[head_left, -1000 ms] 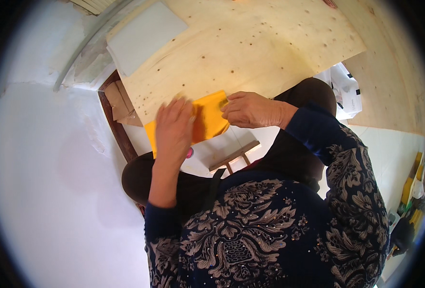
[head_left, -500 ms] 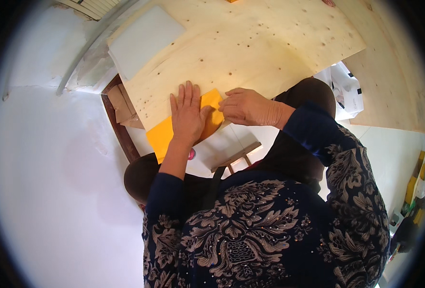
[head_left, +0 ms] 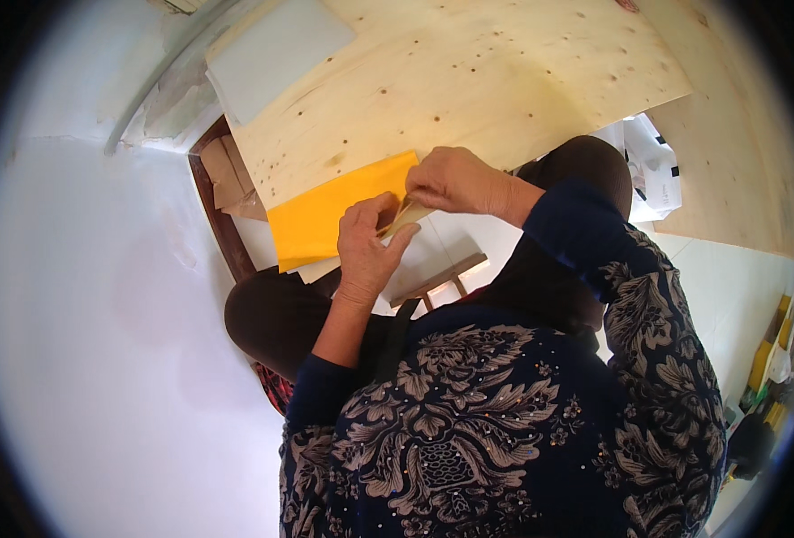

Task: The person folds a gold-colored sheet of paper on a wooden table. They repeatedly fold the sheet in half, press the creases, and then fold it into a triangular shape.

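A yellow folded sheet (head_left: 321, 211), paper or thin card, lies along the near edge of a plywood board (head_left: 397, 121). At its right part, a pale tan flap or edge (head_left: 408, 215) is lifted and catches the light. My left hand (head_left: 366, 242) curls around the near edge of the sheet, thumb below and fingers above, gripping it. Close beside it, my right hand (head_left: 455, 182) pinches the sheet's right end with fingers pressed together. Its fingertips are partly hidden, so the exact hold is unclear.
A greyish-white sheet (head_left: 280, 54) lies at the board's far left. Below the near edge stands a small wooden frame (head_left: 442, 280). A white bag (head_left: 652, 175) sits right of my knee, and a brown carton (head_left: 231, 179) is at the left. A white wall (head_left: 119, 341) rises at left.
My left hand was flat on the yellow sheet; it has moved nearer and right and now curls around the edge. My right hand has shifted slightly up and right. The near edge is now lifted.
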`<state>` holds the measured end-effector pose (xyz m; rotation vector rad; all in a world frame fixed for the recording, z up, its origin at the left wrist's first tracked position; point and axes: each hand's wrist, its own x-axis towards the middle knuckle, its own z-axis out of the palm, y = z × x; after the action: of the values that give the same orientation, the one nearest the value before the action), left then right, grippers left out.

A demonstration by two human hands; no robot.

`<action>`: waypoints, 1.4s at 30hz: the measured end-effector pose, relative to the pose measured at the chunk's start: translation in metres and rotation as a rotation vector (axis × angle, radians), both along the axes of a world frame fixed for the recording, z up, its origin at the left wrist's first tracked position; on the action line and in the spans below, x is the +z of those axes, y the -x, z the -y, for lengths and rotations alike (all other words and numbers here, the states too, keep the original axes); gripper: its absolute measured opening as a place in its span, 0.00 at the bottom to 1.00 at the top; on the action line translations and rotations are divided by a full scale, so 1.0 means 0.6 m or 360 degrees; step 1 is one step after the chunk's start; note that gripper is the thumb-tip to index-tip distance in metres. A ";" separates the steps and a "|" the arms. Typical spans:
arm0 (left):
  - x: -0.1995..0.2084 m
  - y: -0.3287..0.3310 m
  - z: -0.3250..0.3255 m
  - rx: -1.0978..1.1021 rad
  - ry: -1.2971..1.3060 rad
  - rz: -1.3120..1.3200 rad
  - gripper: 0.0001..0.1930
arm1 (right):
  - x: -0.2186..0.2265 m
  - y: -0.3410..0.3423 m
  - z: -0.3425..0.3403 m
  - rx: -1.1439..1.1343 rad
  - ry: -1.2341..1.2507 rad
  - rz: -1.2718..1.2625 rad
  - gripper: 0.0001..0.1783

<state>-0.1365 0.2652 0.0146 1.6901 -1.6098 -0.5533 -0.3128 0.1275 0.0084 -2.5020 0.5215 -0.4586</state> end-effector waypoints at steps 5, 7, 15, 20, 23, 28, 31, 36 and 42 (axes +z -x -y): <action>-0.008 0.012 0.025 0.0422 -0.0201 -0.0438 0.16 | -0.010 -0.020 0.028 -0.0111 -0.0482 0.0008 0.12; -0.004 0.006 0.037 0.0462 -0.0284 -0.0514 0.11 | -0.016 -0.024 0.033 -0.0111 -0.0559 0.0034 0.12; 0.010 0.002 0.060 0.0505 -0.0514 -0.0729 0.09 | -0.019 -0.031 0.037 -0.0164 -0.0649 0.0031 0.13; 0.009 0.002 0.057 0.0573 -0.0517 -0.0703 0.09 | -0.016 -0.025 0.036 -0.0184 -0.0556 0.0182 0.16; 0.004 0.002 0.052 0.0597 -0.0464 -0.0766 0.09 | -0.013 -0.022 0.037 -0.0190 -0.0435 0.0164 0.19; 0.014 -0.022 0.051 0.0664 -0.0596 -0.0772 0.08 | 0.006 -0.021 0.027 -0.0291 -0.0374 -0.0018 0.20; 0.031 -0.041 0.039 0.0366 -0.0695 -0.0601 0.09 | 0.018 -0.007 0.010 -0.0282 -0.0458 -0.0056 0.20; 0.037 -0.024 0.028 0.0313 -0.0658 -0.0385 0.08 | 0.016 0.012 0.012 -0.0073 -0.0090 -0.0018 0.20; 0.023 -0.020 0.054 0.0545 -0.0516 -0.0582 0.07 | 0.003 0.000 0.049 -0.0095 -0.0007 -0.0114 0.16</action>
<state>-0.1244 0.2327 0.0285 1.9111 -0.9835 -0.9207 -0.3130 0.0981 0.0103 -2.5118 0.6258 -0.3914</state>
